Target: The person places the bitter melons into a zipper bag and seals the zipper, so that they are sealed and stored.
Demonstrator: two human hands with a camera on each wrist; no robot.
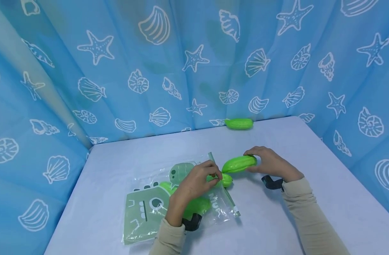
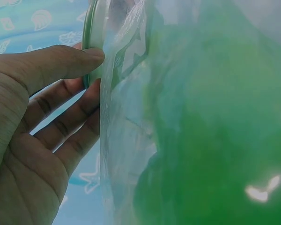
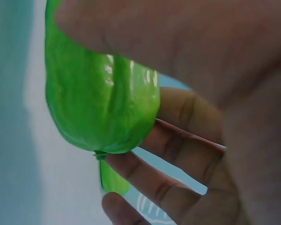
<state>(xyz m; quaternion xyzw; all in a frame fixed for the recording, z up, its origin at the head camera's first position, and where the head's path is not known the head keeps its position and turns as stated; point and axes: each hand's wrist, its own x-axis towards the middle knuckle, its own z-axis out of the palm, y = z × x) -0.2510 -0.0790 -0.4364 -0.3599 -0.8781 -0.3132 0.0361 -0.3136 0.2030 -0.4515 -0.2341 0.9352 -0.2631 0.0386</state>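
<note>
We get bright, even, soft light in the head view, faint shadows on the worktop (image 1: pixel 309 198), edges bowed. Both wrist views blur up close; small glare spots on green plastic.

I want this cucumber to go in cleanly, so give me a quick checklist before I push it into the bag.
1. Right hand grips the cucumber: ok.
2. Left hand pinches the bag at its zip edge: ok.
3. Mouth held wide enough: cannot tell.
4. Cucumber tip aimed at the mouth: ok, it lies just beside it.
5. Room inside: cannot tell; green pieces already fill part of the bag.
6. Spare cucumber near the curtain, out of the way: ok.
</note>
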